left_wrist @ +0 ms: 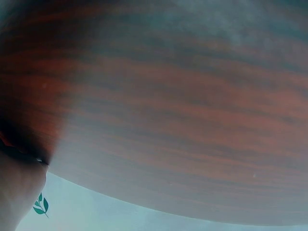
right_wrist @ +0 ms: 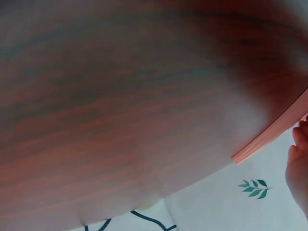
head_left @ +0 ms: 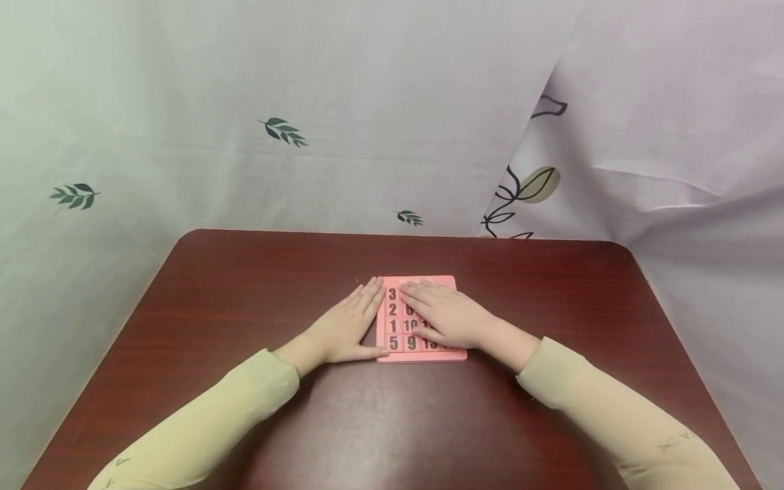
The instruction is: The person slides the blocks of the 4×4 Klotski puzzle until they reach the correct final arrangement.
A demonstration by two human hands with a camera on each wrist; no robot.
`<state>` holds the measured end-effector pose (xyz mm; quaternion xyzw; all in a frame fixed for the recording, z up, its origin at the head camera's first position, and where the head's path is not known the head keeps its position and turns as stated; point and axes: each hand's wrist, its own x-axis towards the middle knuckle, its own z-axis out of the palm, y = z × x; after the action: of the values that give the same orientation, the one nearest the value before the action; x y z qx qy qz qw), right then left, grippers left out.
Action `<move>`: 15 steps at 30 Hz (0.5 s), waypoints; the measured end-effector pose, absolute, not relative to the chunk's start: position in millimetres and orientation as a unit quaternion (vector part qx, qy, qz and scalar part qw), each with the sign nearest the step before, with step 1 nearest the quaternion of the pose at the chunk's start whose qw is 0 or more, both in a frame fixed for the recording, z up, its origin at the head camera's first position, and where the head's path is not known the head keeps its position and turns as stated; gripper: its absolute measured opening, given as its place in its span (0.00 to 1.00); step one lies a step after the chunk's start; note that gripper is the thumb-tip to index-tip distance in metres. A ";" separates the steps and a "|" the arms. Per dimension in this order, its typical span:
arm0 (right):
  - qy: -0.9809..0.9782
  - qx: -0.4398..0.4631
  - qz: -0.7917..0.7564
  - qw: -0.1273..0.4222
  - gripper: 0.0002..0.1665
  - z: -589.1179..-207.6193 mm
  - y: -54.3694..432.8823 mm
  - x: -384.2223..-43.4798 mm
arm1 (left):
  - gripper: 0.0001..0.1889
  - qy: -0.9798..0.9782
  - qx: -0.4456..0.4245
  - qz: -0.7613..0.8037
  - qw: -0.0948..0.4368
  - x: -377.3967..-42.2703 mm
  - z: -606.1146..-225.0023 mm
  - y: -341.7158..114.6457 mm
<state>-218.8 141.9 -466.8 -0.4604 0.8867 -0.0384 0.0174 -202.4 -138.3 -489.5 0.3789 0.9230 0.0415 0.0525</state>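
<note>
A pink sliding number puzzle point(head_left: 392, 356) lies flat on the table, its tiles bearing black numbers. Numbers 3, 2, 1 and 5 run down its left column, and 10 and 9 also show. My left hand point(head_left: 350, 328) rests against the puzzle's left side with fingers extended, its thumb at the lower left corner. My right hand point(head_left: 452, 318) lies across the upper right tiles, fingers straight, hiding many of them. In the right wrist view, the puzzle's pink edge point(right_wrist: 272, 136) shows beside part of that hand point(right_wrist: 299, 166). The left wrist view catches only a sliver of hand point(left_wrist: 20, 195).
The dark red-brown wooden table point(head_left: 257, 286) has rounded far corners. A pale curtain point(head_left: 343, 102) with leaf prints hangs just behind its far edge and along the sides. Both forearms, in light sleeves point(head_left: 202, 429), reach in from the near corners.
</note>
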 end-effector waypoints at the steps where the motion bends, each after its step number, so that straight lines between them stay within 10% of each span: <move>1: 0.887 -0.459 -0.037 0.020 0.44 -466.8 141.9 -218.4 | 0.61 0.923 0.379 0.040 0.052 -202.6 -490.1 -138.2; 15: 0.906 -0.420 -0.031 0.037 0.43 -467.4 171.2 -212.0 | 0.62 0.923 0.379 0.042 0.044 -202.7 -491.9 -138.5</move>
<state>-212.0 171.2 -467.4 -0.4195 0.9065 -0.0306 0.0374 -202.7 -138.5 -491.9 0.3790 0.9234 0.0424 0.0437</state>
